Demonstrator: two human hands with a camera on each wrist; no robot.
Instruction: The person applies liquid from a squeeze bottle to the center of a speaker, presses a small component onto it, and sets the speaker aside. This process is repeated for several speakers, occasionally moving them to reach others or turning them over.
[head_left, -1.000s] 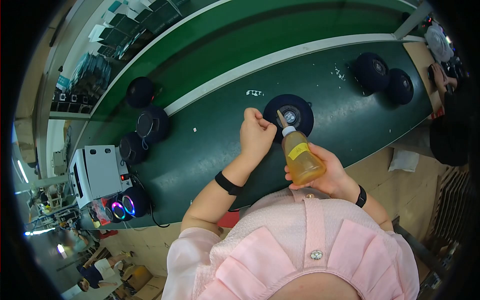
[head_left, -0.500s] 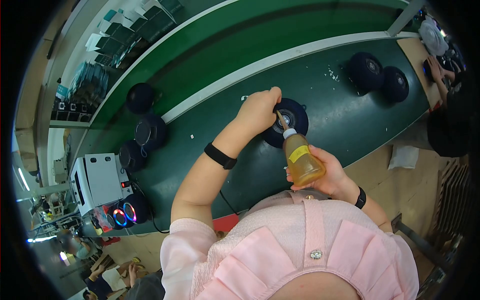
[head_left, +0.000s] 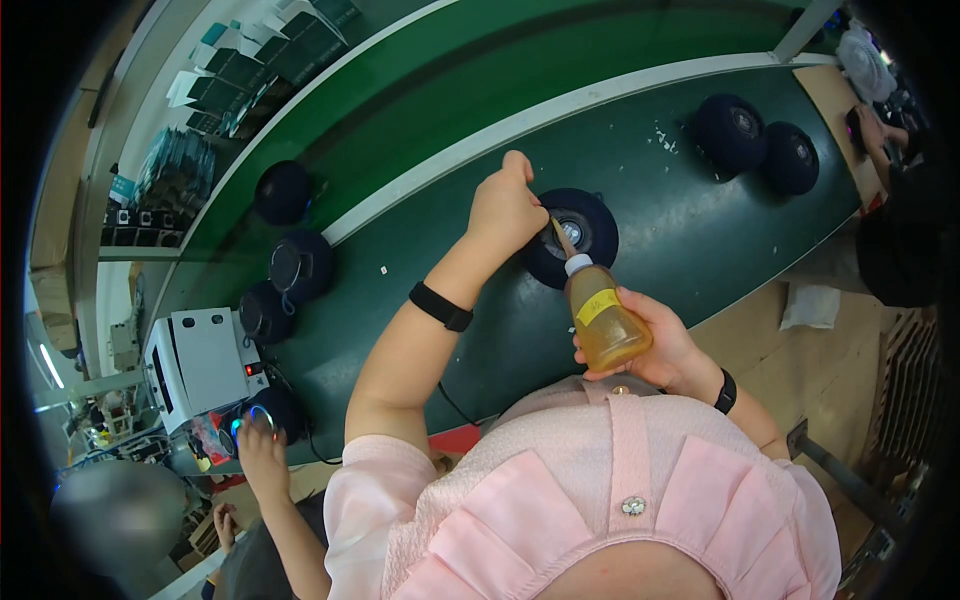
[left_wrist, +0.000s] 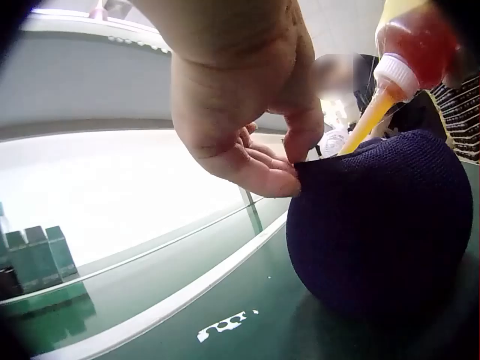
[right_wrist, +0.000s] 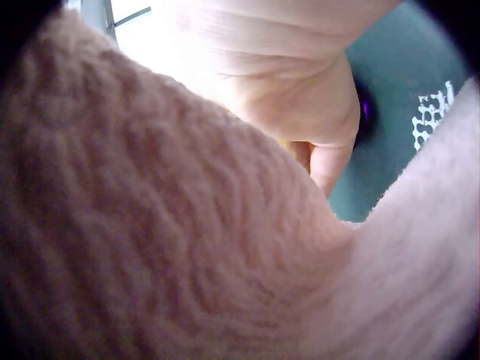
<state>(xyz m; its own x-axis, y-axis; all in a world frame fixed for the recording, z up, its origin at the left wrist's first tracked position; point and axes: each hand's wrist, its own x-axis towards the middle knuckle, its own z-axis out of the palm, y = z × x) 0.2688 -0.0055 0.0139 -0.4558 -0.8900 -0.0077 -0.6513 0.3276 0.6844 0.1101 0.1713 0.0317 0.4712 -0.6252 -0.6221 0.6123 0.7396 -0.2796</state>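
Observation:
A round dark-blue fabric speaker point(head_left: 600, 212) lies on the green table with its round centre facing up. At its left edge my left hand point(head_left: 506, 212) pinches the fabric rim between thumb and fingers; the left wrist view shows this hand point(left_wrist: 232, 97) at the raised edge of the blue cover point(left_wrist: 379, 225). My right hand point(head_left: 668, 345) holds a bottle of amber liquid point(head_left: 610, 335) with a yellow label, tilted, its narrow tip inside the rim. In the right wrist view the right hand point(right_wrist: 292, 82) is partly hidden by pink cloth.
Two similar speakers point(head_left: 727, 135) stand at the right, and several more point(head_left: 300, 262) at the left near a white machine point(head_left: 205, 355). Another person's hand point(head_left: 262, 455) is over lit speakers at the lower left. White flakes point(head_left: 664, 140) lie on the green table point(head_left: 400, 310).
My left hand has moved up along the speaker's left edge and turned. The bottle's tip has shifted slightly left. Another person's arm has come in at the lower left.

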